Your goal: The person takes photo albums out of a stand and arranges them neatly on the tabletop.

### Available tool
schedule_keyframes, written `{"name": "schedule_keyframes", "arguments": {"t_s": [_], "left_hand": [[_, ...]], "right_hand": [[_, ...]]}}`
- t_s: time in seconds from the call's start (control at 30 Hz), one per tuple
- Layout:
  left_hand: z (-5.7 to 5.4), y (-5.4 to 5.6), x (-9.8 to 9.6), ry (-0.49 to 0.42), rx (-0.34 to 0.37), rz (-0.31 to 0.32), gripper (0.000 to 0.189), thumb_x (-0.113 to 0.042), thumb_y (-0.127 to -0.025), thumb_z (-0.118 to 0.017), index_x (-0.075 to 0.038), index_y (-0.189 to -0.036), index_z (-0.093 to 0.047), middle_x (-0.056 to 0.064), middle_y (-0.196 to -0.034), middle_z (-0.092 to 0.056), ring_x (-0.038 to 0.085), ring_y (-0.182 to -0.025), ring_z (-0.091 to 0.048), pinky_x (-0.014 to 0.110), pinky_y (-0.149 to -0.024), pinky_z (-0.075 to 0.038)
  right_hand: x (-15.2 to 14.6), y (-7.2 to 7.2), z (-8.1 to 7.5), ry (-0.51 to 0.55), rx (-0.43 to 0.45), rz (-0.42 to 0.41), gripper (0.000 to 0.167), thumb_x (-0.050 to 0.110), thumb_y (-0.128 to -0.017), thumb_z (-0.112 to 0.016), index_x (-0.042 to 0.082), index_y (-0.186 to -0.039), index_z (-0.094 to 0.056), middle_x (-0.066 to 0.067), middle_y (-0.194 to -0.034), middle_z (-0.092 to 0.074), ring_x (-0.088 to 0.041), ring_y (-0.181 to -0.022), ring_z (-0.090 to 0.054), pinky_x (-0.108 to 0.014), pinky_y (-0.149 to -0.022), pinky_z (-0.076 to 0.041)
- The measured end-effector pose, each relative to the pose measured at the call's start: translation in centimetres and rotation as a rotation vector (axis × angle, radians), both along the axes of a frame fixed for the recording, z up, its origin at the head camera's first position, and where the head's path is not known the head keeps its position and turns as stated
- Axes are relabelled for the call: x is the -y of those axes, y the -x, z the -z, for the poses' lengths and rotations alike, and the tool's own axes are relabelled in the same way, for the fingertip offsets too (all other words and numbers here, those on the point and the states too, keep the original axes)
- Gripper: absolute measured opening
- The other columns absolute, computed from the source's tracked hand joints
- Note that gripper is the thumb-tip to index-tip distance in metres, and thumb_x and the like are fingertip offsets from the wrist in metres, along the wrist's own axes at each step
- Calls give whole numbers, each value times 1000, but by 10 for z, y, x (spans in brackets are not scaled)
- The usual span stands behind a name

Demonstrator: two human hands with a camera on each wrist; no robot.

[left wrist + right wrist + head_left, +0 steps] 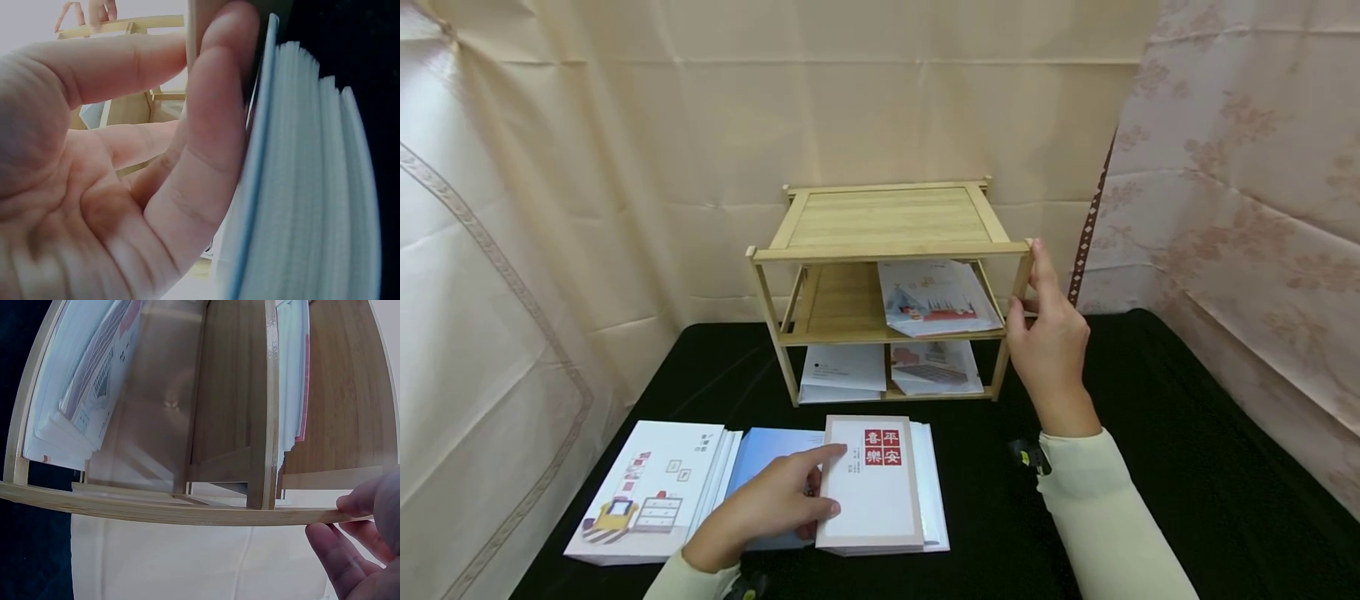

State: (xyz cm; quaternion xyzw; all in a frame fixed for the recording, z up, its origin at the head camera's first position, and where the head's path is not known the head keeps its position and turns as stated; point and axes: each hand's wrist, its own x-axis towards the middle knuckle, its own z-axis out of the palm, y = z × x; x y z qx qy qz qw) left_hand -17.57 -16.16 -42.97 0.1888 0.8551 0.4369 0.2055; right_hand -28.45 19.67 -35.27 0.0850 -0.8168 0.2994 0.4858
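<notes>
My left hand [775, 504] pinches the left edge of a white book with red character blocks [883, 504]; thumb and index finger show on its cover, the other fingers curl beneath. That book lies on top of other white books. In the left wrist view, curled fingers [215, 112] are against its edge, beside a thick block of pages [306, 175]. My right hand [1054, 350] pinches the front right post of a two-tier wooden shelf [887, 218] near its top corner. The right wrist view shows thumb and fingers on both sides of that post [156, 514].
A book with a blue cover [778, 446] lies left of the held one, and a white illustrated book [651, 492] further left. Inside the shelf, books [936, 304] stand on the middle board and others [842, 371] at the bottom. A black cloth [1187, 467] covers the table; curtains [880, 100] hang behind.
</notes>
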Motion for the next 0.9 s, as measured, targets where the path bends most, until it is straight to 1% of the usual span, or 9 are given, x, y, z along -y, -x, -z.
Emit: {"name": "schedule_keyframes", "arguments": {"t_s": [0.13, 0.3, 0.4, 0.5, 0.57, 0.67, 0.73, 0.8, 0.9], "left_hand": [[-3, -1, -2, 20, -25, 3, 72, -9, -91, -77, -1, -155, -44, 6, -82, -66, 17, -55, -66, 30, -46, -55], [-9, 0, -3, 134, -115, 10, 70, -14, -88, -81, -3, -150, -51, 0, -77, -64, 14, -56, -63, 26, -48, -48], [-12, 2, -5, 200, -161, 13, 68, -17, -87, -82, -4, -147, -54, -2, -76, -63, 13, -60, -60, 27, -50, -46], [-16, 3, -6, 259, -199, -18, 65, -20, -86, -82, -4, -144, -58, -3, -78, -62, 13, -65, -57, 28, -52, -47], [-20, 4, -7, 292, -235, -76, 59, -21, -86, -82, -5, -139, -62, -3, -79, -62, 13, -64, -56, 29, -52, -47], [-31, 8, -6, 313, -335, -210, 45, -23, -87, -82, -8, -128, -69, -3, -80, -62, 12, -66, -55, 29, -55, -46], [-40, 14, -4, 299, -438, -312, 34, -23, -88, -81, -11, -119, -73, -3, -83, -63, 12, -69, -57, 29, -59, -48], [-50, 22, 0, 264, -561, -415, 24, -22, -89, -81, -12, -109, -73, -2, -87, -64, 14, -76, -59, 31, -66, -50], [-65, 37, 6, 162, -746, -574, 21, -19, -89, -80, -8, -105, -70, 5, -96, -65, 21, -87, -63, 35, -73, -52]], "right_hand": [[-1, -1, 1, 1, 5, 2, 84, 1, -94, -71, 29, -163, -33, -21, -135, -67, -39, -89, -77, -50, -64, -63], [-1, 1, 2, 3, 11, 3, 85, 1, -94, -71, 30, -163, -32, -21, -135, -67, -39, -88, -77, -49, -64, -64], [-1, 1, 2, 3, 11, 6, 84, 1, -95, -71, 30, -163, -32, -21, -135, -67, -39, -88, -77, -49, -64, -63], [-2, 1, 3, 3, 13, 11, 85, 2, -95, -71, 31, -164, -31, -21, -135, -67, -39, -87, -77, -49, -63, -63], [-2, 1, 3, 3, 16, 12, 85, 3, -94, -72, 31, -164, -31, -21, -135, -67, -39, -87, -77, -49, -63, -63], [-1, 0, 3, 2, 23, 13, 86, 3, -94, -72, 31, -164, -30, -22, -135, -67, -39, -87, -77, -49, -63, -63], [-1, 0, 3, 4, 24, 12, 86, 3, -94, -72, 31, -164, -30, -22, -135, -67, -39, -87, -77, -50, -63, -63], [-1, 0, 3, 3, 24, 10, 86, 3, -94, -72, 31, -164, -31, -22, -135, -67, -39, -88, -77, -50, -64, -64], [-1, 0, 2, -1, 19, 13, 85, 3, -95, -72, 30, -164, -31, -23, -134, -67, -40, -90, -77, -51, -65, -63]]}}
